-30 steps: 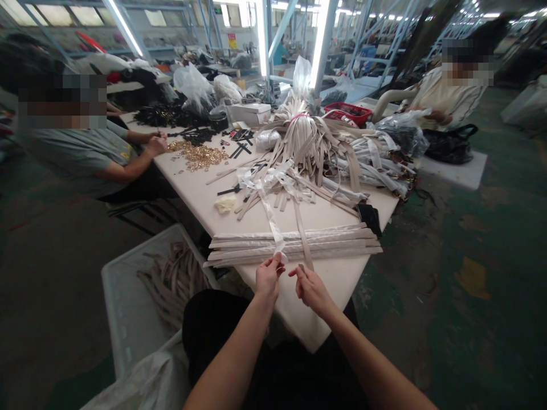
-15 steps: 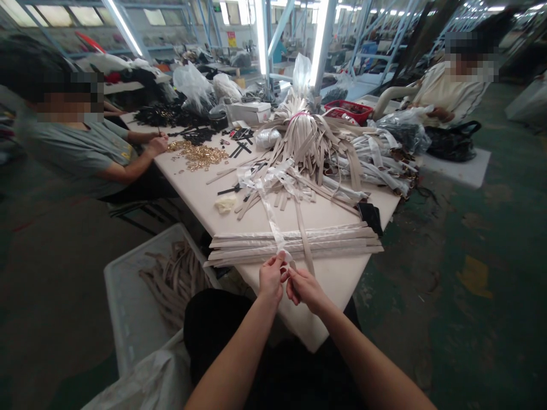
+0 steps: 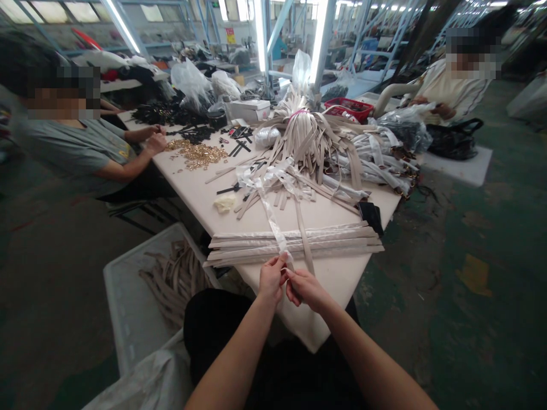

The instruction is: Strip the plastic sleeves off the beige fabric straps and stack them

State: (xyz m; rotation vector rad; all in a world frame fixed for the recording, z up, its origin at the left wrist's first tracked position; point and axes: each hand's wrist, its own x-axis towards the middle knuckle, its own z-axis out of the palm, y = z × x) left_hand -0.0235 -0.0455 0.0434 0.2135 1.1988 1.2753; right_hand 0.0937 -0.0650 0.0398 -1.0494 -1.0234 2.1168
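Note:
My left hand [image 3: 270, 280] and my right hand [image 3: 304, 289] meet at the near edge of the pale table [image 3: 200, 193], fingers pinched together on the end of a white film strip [image 3: 273, 223]. That strip runs away from me over a flat stack of beige straps [image 3: 294, 244] lying crosswise. A single beige strap [image 3: 302, 233] also crosses the stack and ends at my right hand. Behind them rises a big heap of beige straps [image 3: 307, 142], tied at the top.
A white bin [image 3: 128, 307] holding beige straps stands at my left knee. A seated person in a grey shirt [image 3: 81, 154] works at gold hardware [image 3: 199, 154] on the left. Another seated person [image 3: 448, 94] is far right. A black phone [image 3: 370, 215] lies near the table's right edge.
My right hand has moved left to meet my left hand, and both now pinch the end of the white film strip. The hands were apart a second ago.

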